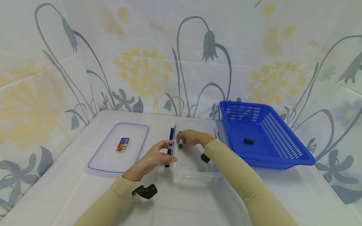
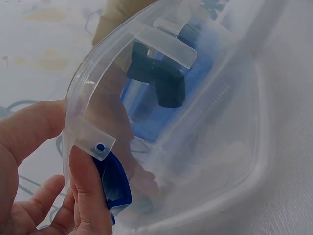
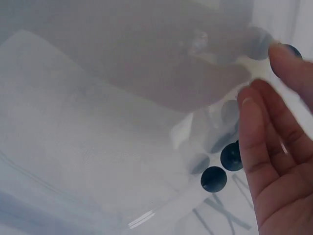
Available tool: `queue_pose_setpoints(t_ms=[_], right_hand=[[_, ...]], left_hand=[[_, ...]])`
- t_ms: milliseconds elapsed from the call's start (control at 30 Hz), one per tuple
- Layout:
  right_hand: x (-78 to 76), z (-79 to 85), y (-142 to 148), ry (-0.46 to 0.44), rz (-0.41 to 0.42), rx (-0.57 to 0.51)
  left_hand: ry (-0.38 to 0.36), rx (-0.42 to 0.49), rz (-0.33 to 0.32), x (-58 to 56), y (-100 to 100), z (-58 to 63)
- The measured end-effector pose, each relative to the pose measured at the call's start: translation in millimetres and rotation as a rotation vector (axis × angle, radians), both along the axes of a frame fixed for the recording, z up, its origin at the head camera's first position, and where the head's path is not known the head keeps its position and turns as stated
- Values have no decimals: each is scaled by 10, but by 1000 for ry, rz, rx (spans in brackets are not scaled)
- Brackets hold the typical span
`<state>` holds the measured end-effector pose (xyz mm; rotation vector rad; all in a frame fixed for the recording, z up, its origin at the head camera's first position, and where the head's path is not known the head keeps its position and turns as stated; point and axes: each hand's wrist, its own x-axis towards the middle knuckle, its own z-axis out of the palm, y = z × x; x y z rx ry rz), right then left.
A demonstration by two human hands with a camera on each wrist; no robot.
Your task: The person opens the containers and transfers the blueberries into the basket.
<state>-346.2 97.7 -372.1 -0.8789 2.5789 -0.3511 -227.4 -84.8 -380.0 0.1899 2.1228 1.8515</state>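
A clear plastic container (image 1: 193, 174) stands in the middle of the table, with a blue side latch (image 2: 115, 181) folded out along its left side. My left hand (image 1: 155, 155) grips the left rim, one finger against the outer wall beside the latch. My right hand (image 1: 190, 138) reaches inside the container near the left wall. In the right wrist view, its thumb touches a partly covered black ball (image 3: 293, 51), while the other fingers stand apart from the thumb. Two more black balls (image 3: 213, 179) lie beside those fingers; how firmly the ball is held is hidden.
A blue plastic basket (image 1: 282, 163) stands at the right against the container, with two black balls (image 1: 249, 141) in it. To the left lies a clear lid (image 1: 104, 157) with a blue seal and a colourful label (image 1: 123, 144). A patterned cloth hangs behind the table.
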Motion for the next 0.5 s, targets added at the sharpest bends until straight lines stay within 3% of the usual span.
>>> queue_pose_setpoints(t_ms=[267,500], right_hand=[[14,66,7,-14,23,-30],[-34,302,121,7,6,-88]], left_hand=[[12,-4,-13,-7,4,7],[9,-10,-7,0,-4,-4]])
